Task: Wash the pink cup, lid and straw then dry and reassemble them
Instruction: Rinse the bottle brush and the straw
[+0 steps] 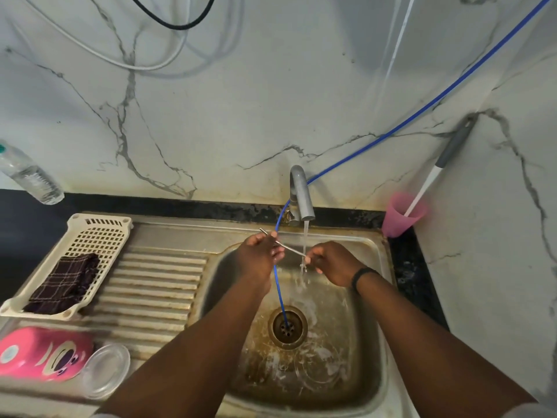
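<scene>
A thin metal straw [289, 248] runs between my hands under the water stream from the tap [301, 194]. My left hand [260, 260] grips its upper end. My right hand [333, 262] pinches its lower end right at the falling water. The pink cup [45, 354] with a cartoon face lies on its side on the drainboard at the lower left. A clear lid [105, 369] rests next to it on the right. Both hands are above the steel sink [373, 327].
A cream plastic basket [99, 230] holding a dark checked cloth [66, 282] sits on the drainboard. A blue hose [278, 297] runs from the wall down into the drain. A small pink tumbler [398, 218] with a brush handle stands at the right corner. A clear bottle [28, 176] stands far left.
</scene>
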